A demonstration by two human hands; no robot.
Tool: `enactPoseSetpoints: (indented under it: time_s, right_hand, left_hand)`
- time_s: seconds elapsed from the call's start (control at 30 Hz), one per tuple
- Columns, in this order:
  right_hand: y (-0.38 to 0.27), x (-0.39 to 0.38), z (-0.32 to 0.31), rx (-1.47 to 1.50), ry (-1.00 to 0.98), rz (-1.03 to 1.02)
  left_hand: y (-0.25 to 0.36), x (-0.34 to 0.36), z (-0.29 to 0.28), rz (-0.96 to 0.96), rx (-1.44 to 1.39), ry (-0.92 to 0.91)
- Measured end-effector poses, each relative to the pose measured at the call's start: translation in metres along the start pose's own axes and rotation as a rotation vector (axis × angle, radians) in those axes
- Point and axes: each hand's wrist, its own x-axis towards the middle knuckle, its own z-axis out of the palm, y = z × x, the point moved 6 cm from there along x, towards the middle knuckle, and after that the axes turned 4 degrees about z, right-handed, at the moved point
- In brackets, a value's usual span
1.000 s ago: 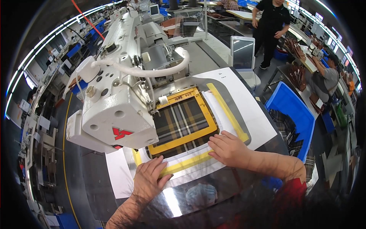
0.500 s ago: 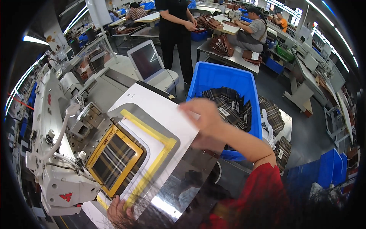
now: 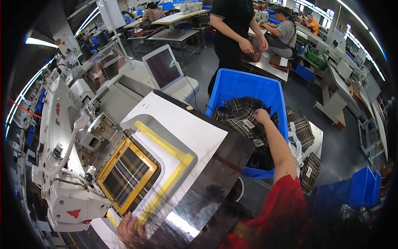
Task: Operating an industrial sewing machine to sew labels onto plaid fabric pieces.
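In the head view a white sewing machine (image 3: pixel 68 201) stands at the left, beside a yellow frame (image 3: pixel 148 180) over plaid fabric (image 3: pixel 126 174), on a template with yellow tape (image 3: pixel 166 147). My left hand (image 3: pixel 128 227) rests at the template's front edge, fingers apart, partly hidden by hair. My right hand (image 3: pixel 260 115) reaches into a blue bin (image 3: pixel 219 81), fingers closed on a piece of plaid fabric (image 3: pixel 244 114) among several others there.
A screen unit (image 3: pixel 161 70) stands behind the white sheet. More plaid pieces (image 3: pixel 306 170) lie right of the bin. Beyond it stands a person in black (image 3: pixel 230 37); others sit at benches. Blue crates (image 3: pixel 360 186) are at the lower right.
The view has turned right. My right hand has left the template and moved into the bin, onto the fabric. My left hand stays by the template. The person in black has moved rightward.
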Motion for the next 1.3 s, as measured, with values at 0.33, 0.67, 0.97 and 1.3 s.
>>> enactPoseSetpoints:
  time_s: [0.33,0.67,0.97,1.3]
  right_hand:
    - [-0.185,-0.115,-0.151,-0.026,0.453,-0.515]
    - [-0.384,-0.256,-0.163,0.538,-0.244,-1.011]
    - [-0.524,-0.286,-0.005,0.156,-0.39,-1.303]
    - [-0.563,-0.326,0.034,0.157,-0.196,-1.374]
  left_hand:
    - [-0.057,-0.076,0.04,-0.239,-0.129,-0.025]
    - [-0.002,-0.009,-0.005,-0.041,-0.058,0.06]
    - [-0.073,-0.007,-0.009,-0.296,-0.126,0.217]
    - [-0.106,0.053,0.02,-0.26,-0.434,0.292]
